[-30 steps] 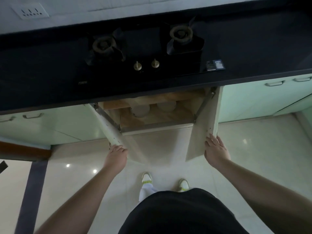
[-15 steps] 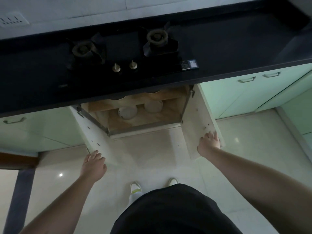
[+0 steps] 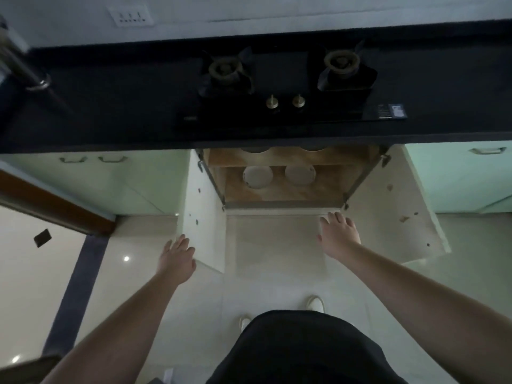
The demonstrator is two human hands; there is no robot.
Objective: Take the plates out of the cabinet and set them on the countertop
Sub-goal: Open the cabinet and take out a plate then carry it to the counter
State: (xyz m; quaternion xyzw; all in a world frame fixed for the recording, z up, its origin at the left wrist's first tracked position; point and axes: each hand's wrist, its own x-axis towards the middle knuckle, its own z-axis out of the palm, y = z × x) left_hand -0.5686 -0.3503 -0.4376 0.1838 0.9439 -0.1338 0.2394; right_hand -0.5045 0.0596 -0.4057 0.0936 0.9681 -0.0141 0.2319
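Two plates (image 3: pixel 278 176) lie side by side in the open cabinet (image 3: pixel 282 191), beyond both hands. They look round and pale. The left hand (image 3: pixel 177 259) and right hand (image 3: pixel 339 235) are spread, holding nothing

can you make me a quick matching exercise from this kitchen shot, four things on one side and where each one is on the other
Things:
1. plates
2. wall socket
3. right hand
4. gas hob

Places:
A. set in the dark countertop
B. lower shelf of the open cabinet
C. on the wall above the counter
D. reaching between the two open doors

Pairs: 1-B, 2-C, 3-D, 4-A
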